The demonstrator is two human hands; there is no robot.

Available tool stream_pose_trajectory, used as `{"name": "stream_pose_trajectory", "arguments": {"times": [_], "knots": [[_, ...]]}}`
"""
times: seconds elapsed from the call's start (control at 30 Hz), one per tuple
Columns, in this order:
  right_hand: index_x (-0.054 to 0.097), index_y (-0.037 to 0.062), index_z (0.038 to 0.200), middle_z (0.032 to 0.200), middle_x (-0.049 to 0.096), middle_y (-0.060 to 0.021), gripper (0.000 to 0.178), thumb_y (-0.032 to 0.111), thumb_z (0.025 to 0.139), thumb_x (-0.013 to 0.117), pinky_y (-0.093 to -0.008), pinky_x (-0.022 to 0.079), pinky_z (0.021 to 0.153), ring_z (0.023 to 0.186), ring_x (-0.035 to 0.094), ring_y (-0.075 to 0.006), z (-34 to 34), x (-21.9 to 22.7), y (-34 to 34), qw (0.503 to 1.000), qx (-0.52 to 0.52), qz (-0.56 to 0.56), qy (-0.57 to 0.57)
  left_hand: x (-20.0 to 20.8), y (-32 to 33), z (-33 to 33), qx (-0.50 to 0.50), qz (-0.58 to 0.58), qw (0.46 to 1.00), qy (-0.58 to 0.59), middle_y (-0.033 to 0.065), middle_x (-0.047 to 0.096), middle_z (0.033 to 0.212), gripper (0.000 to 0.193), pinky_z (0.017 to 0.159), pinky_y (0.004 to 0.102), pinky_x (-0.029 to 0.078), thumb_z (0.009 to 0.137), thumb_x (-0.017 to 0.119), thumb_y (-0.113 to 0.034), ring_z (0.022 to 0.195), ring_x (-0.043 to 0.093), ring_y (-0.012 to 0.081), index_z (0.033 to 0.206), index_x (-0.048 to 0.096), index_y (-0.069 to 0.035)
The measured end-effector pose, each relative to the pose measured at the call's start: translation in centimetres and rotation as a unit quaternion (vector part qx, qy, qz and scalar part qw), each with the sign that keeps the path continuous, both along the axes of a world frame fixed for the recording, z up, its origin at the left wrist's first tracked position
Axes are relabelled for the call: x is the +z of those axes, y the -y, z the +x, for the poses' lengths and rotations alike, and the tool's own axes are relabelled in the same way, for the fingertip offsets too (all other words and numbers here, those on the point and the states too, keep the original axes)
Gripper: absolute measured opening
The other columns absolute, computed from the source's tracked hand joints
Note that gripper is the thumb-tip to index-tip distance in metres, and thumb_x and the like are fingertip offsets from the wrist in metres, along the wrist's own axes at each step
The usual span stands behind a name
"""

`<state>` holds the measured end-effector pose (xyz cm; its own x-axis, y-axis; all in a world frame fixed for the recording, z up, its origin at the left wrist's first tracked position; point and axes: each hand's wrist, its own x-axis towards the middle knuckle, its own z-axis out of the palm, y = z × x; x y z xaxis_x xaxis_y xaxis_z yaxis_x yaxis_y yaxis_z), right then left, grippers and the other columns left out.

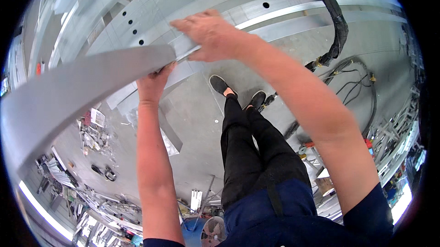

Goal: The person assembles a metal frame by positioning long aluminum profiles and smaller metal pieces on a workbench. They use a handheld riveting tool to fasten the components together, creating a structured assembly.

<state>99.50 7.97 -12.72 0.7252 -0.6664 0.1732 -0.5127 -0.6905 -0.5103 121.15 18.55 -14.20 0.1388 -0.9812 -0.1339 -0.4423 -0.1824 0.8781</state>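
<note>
L hand [155, 82] grips grey bar [91, 76] nr its end, fingers partly hidden; bar runs up close to cam at pic's L side. R hand [208, 34] just beyond bar end, fingers stretched, blurred; can't tell if gripping. Metal beams [284, 9] behind. Blk cable [338, 29] hangs to R, w/ coiled hoses [373, 93] on floor [197, 121]. Scrap [94, 139] lower L.
</note>
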Motion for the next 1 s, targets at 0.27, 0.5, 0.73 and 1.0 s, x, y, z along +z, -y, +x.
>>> {"name": "stream_pose_trajectory", "arguments": {"times": [0.27,0.5,0.73,1.0], "knots": [[0.055,0.0114,0.12,0.106,0.064,-0.0076,0.056,0.022,0.071,0.08,-0.0414,0.044,0.092,0.105,0.061,-0.0285,4.4,-1.0,-1.7,0.998,0.048,0.033,0.016,-0.9,0.0,0.0,0.021,-0.034,0.999,0.001,0.0044,0.07,0.093,0.038,0.073,0.0295,0.054,0.072,0.084,-0.005,0.082,0.064,0.0125,0.105,0.066,0.001],[0.063,0.004,0.105,0.092,0.068,-0.0141,0.039,0.015,0.072,0.08,-0.0413,0.052,0.075,0.087,0.065,-0.0357,4.7,-0.1,-0.6,0.992,0.101,0.031,0.073,-1.0,-1.1,-1.5,0.126,-0.09,0.988,0.02,0.0134,0.066,0.097,0.049,0.073,0.0345,0.053,0.07,0.079,-0.004,0.08,0.065,0.0263,0.115,0.061,-0.003],[0.068,0.0039,0.098,0.078,0.066,-0.0057,0.025,0.017,0.079,0.077,-0.03,0.051,0.063,0.064,0.059,-0.0155,5.2,0.6,-1.3,0.991,0.117,0.062,0.008,-3.7,-8.1,-4.4,0.325,-0.183,0.921,0.114,0.0087,0.067,0.093,0.03,0.071,0.0364,0.051,0.07,0.076,-0.004,0.081,0.063,0.0262,0.096,0.062,-0.008],[0.069,0.0045,0.098,0.08,0.066,-0.0047,0.025,0.017,0.078,0.079,-0.0293,0.051,0.06,0.065,0.059,-0.015,5.4,1.3,-1.8,0.989,0.084,0.121,0.003,-2.6,-6.0,-3.3,0.262,-0.211,0.931,0.142,0.0083,0.067,0.104,0.035,0.084,0.0405,0.05,0.069,0.077,-0.004,0.096,0.06,0.0311,0.099,0.061,-0.008]]}}
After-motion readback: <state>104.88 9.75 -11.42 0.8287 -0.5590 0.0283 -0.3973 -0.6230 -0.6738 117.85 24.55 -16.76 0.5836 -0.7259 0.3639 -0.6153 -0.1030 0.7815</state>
